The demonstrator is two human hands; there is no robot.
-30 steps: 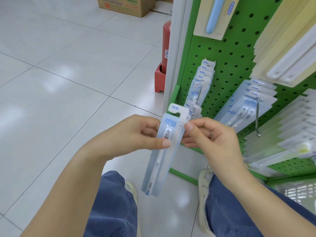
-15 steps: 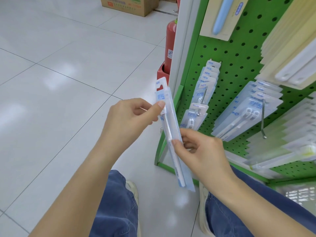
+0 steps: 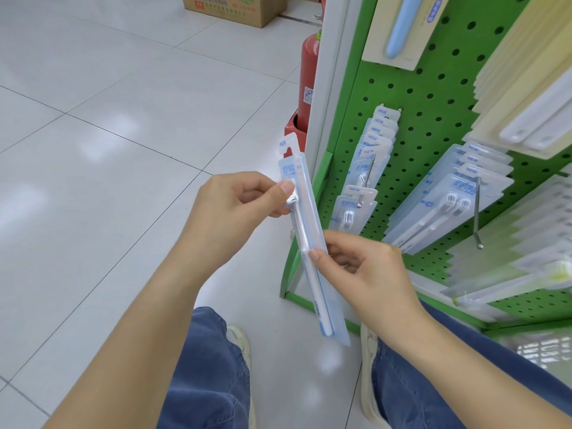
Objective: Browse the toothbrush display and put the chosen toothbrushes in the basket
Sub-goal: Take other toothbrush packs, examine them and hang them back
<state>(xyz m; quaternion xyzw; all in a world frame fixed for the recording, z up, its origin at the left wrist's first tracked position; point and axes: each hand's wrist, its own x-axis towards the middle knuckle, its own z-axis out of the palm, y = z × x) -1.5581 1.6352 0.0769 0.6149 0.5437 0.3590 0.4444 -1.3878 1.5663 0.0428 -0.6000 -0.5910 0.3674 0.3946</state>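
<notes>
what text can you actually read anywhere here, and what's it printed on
"NEW": on the hang tabs of the toothbrush packs hanging on the green pegboard.
"NEW": on the tab of the front pack lower on that hook.
Blue print on the toothbrush pack pinched by the left hand and right hand: too blurred to read.
Print on the cardboard box and the fire extinguisher label: too small to read.

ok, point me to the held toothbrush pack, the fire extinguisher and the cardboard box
toothbrush pack (image 3: 312, 274): head view, on the white handle mid-pack.
fire extinguisher (image 3: 309, 72): head view, on the red cylinder body.
cardboard box (image 3: 238, 7): head view, on its front face.
</notes>
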